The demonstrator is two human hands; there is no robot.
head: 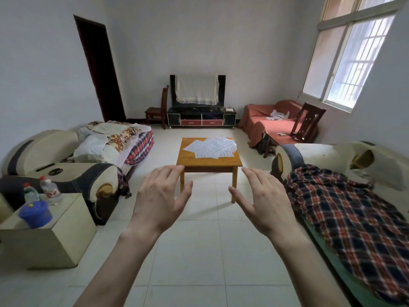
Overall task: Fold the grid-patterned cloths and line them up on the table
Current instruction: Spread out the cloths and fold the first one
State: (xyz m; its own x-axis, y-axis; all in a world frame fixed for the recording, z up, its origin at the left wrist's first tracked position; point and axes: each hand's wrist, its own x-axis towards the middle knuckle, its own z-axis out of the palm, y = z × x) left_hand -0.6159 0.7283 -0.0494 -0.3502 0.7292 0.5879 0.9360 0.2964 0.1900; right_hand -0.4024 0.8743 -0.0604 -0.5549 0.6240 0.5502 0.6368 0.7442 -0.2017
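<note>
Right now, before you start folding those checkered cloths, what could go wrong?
1. The grid-patterned cloths lie overlapped in a loose heap, so lifting one might drag others along, maybe off the wooden table.
2. Some cloths sit close to the table's far edge and could slip to the floor.
3. The left hand and right hand are open, holding nothing, and the table is across the room, so the person must walk over the tile floor first.

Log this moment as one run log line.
stage: before start | left hand: open, empty | right hand: open, empty | cloths: unfolded heap on table | hands short of table
</note>
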